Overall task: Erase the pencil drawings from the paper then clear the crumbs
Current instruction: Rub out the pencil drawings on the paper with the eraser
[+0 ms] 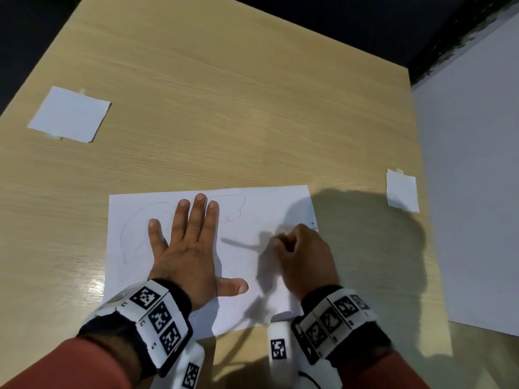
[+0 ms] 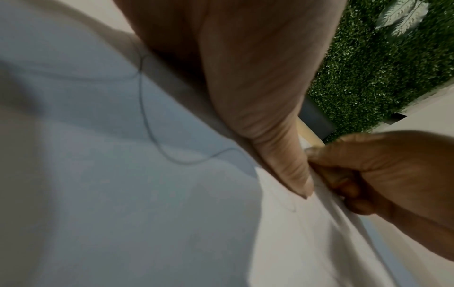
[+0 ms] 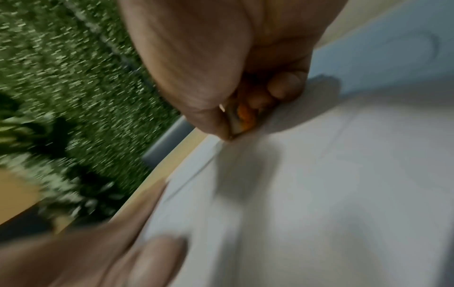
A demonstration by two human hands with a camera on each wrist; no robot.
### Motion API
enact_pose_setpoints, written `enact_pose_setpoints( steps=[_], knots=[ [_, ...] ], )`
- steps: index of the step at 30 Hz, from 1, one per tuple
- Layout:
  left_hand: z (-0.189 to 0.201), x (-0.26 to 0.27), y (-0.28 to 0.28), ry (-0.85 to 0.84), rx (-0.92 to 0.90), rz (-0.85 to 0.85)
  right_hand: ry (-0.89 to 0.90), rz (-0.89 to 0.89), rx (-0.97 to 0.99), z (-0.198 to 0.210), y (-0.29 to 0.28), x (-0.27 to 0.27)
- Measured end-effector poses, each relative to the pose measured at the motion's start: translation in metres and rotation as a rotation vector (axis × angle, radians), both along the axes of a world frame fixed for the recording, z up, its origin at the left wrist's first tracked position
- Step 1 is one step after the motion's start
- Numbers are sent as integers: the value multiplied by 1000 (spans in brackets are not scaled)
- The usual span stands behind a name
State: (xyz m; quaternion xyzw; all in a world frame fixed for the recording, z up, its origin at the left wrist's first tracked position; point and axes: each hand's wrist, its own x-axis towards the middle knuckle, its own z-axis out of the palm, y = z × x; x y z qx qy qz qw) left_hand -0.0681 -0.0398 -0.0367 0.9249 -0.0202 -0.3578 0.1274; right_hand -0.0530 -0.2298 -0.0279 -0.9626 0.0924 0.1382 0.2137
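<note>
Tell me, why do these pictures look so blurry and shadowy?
Head view: hard shadows from the right hand fall across the paper; glare on the table. Right wrist view: heavy motion smear. Left wrist view: soft, dim, paper bluish.

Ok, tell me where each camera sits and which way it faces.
Head: on the head, facing down at the paper and table; both hands and wrists show.
Left wrist: along the flat left hand toward the right hand.
Right wrist: along the right hand's fingers pinching an eraser.
All share the paper.
</note>
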Motion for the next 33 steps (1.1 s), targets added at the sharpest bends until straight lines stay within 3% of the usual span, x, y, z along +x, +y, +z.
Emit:
enact_pose_setpoints(
  steps=[4, 10, 15, 18, 20, 22, 23, 26, 28, 31, 33],
  knots=[
    [3, -1, -1, 1, 0, 10, -68, -25, -29, 8, -2, 9],
    [5, -2, -3, -47, 24, 35, 25, 348, 97, 11, 51, -10],
    [1, 0, -2, 4, 15, 11, -71, 48, -19, -4, 17, 22],
    [0, 0, -2, -4, 15, 20, -101, 5, -21, -7, 18, 27],
    [2, -1, -4, -9, 26, 22, -115, 163, 65, -4, 33, 17],
    [4, -1, -5, -10, 38, 20, -153, 441, 73, -1, 48, 8],
    [3, -1, -5, -12, 39, 17, -147, 438, 72, -2, 46, 12],
    [1, -1, -2, -9, 25, 16, -43, 104, 65, -5, 28, 40],
    [-1, -2, -2, 1, 10, 14, -44, 12, -11, -5, 15, 51],
    [-1, -2, -2, -8, 12, 12, -95, -15, -5, 0, 21, 45],
    [0, -1, -3, -6, 17, 12, -69, 94, 55, 0, 32, 30]
  ],
)
